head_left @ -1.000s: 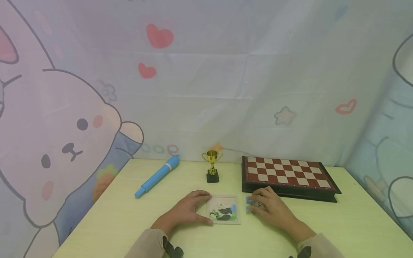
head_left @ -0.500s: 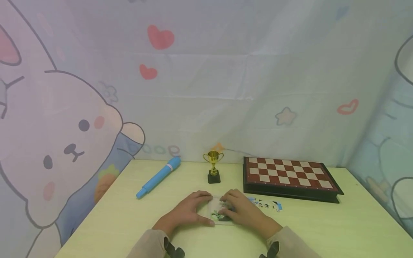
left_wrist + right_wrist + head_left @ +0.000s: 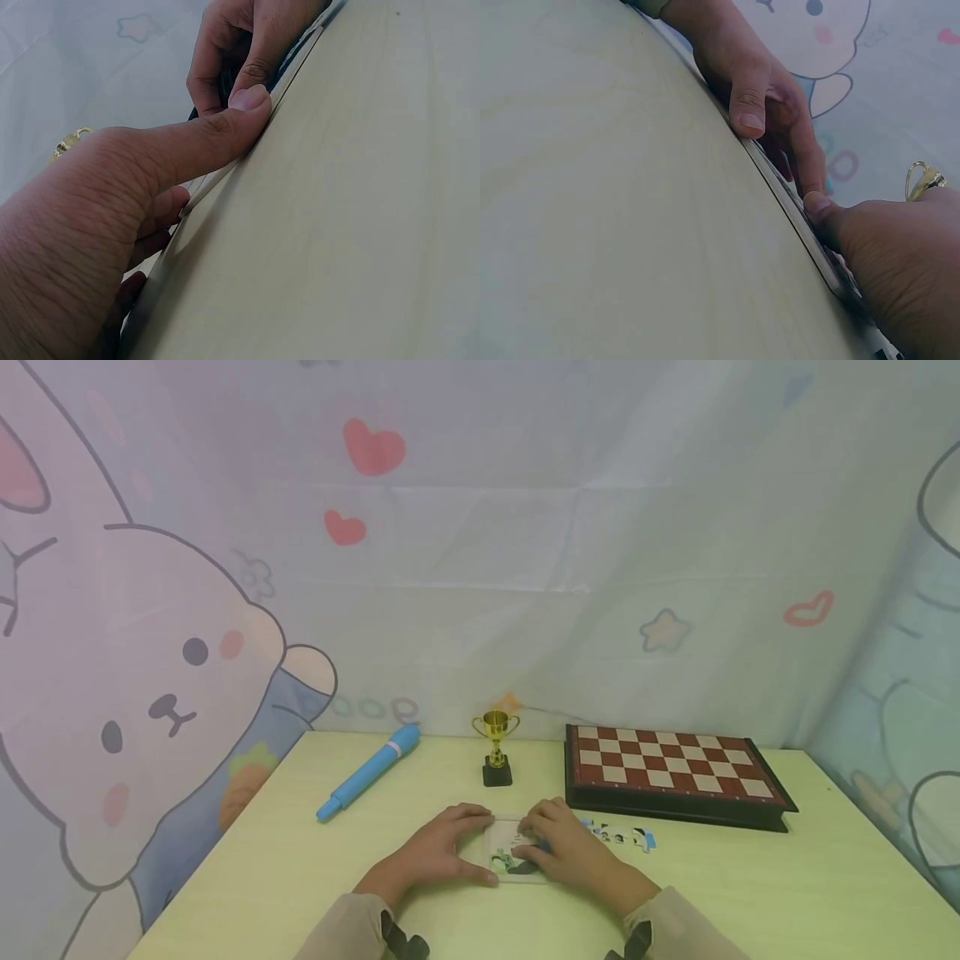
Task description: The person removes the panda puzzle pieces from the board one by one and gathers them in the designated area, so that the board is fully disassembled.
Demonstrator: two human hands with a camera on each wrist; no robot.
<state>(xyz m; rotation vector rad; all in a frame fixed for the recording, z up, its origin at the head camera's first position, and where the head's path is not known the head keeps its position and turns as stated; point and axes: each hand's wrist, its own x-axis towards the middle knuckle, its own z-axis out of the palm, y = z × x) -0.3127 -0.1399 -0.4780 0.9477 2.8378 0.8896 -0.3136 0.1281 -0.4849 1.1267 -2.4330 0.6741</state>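
Observation:
A pale square puzzle tray (image 3: pixel 517 880) with a panda picture lies on the table, partly filled. My left hand (image 3: pixel 442 847) holds its left side, thumb at the near corner and fingers at the far corner. In the left wrist view, the left thumb (image 3: pixel 217 139) lies along the tray's near edge. My right hand (image 3: pixel 573 852) bends over the tray's right part, thumb and fingertips pinching a puzzle piece that the fingers mostly hide. Several loose puzzle pieces (image 3: pixel 622 835), white, black and blue, lie just beyond the right hand.
Behind the loose pieces is a chessboard box (image 3: pixel 675 768) in dark red and white. A small gold trophy cup (image 3: pixel 496 747) stands behind the tray. A blue marker-shaped stick (image 3: pixel 367 774) lies at the back left. A printed cloth (image 3: pixel 480 543) hangs behind the table.
My right hand has moved left from the loose pieces to over the tray, uncovering those pieces. It has shifted only slightly in the last half second. The left hand stays at the tray.

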